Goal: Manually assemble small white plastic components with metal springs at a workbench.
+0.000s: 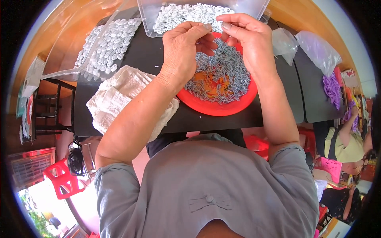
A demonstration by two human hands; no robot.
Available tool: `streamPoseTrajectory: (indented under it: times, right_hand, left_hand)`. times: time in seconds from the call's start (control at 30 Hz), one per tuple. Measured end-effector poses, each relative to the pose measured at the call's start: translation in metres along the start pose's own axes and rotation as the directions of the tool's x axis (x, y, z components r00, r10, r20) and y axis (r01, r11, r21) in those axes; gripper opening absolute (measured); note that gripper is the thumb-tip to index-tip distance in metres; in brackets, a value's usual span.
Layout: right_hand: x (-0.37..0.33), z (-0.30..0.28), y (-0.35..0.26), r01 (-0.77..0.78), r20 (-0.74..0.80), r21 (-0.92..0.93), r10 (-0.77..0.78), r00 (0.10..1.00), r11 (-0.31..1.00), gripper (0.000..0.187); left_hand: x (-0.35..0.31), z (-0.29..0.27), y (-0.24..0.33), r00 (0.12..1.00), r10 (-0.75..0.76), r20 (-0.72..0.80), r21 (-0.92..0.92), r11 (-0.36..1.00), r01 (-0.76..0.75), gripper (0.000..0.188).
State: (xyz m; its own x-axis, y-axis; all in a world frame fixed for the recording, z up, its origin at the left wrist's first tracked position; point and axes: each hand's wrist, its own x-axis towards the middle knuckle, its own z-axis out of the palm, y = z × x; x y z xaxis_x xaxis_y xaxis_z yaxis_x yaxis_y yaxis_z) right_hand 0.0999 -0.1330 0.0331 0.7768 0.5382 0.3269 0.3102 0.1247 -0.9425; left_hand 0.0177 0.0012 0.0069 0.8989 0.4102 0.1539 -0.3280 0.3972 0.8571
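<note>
Above the far rim of a red basin (222, 112), both hands are raised close together. My left hand (183, 45) is closed, its thumb and forefinger pinched and the other fingers curled. In my right hand (254, 41), thumb and forefinger come together near a small white spot. Whether that spot is a held piece or one in the bin behind, I cannot make out. Many small grey-blue cylindrical pieces (234, 67) fill the basin, with its orange patterned bottom showing through. Behind the hands, a clear plastic bin (147, 23) contains white oval plastic pieces (174, 18) with holes.
A crumpled cream towel (119, 91) lies under my left forearm on the black table (281, 97). At left a clear container (59, 73) holds more white pieces. Clear plastic bags (317, 47) and purple netting (332, 89) are at right. Other people sit at far right; a red stool (63, 178) stands lower left.
</note>
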Motion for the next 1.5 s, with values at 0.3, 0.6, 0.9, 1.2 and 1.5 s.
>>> streamPoseTrajectory:
  times: [0.3, 0.6, 0.9, 1.2, 1.5]
  right_hand:
    - [-0.002, 0.002, 0.0, 0.008, 0.018, -0.008, -0.008, 1.0, 1.0, 0.018]
    - [-0.003, 0.007, -0.004, 0.064, 0.021, -0.093, -0.062, 0.998, 0.994, 0.019]
    - [-0.002, 0.001, -0.004, 0.089, 0.102, -0.322, -0.06, 0.993, 0.942, 0.018]
    - [-0.002, 0.005, -0.001, 0.354, 0.166, -0.481, -0.314, 0.935, 0.802, 0.014]
    - [-0.003, 0.011, 0.005, 0.529, 0.263, -0.542, -0.466, 0.845, 0.653, 0.013]
  left_hand:
    - [0.002, -0.003, -0.004, 1.0, 0.008, 0.015, -0.026, 1.0, -0.008, 0.015]
    - [0.0, -0.002, -0.001, 1.0, -0.001, -0.009, 0.022, 1.0, 0.001, 0.016]
    - [0.005, -0.008, -0.005, 0.994, -0.102, 0.049, -0.067, 0.992, 0.105, 0.017]
    - [0.005, -0.004, -0.005, 0.99, -0.126, 0.069, -0.011, 0.992, 0.127, 0.015]
    - [-0.002, -0.001, -0.004, 0.989, -0.147, -0.016, 0.088, 0.985, 0.148, 0.017]
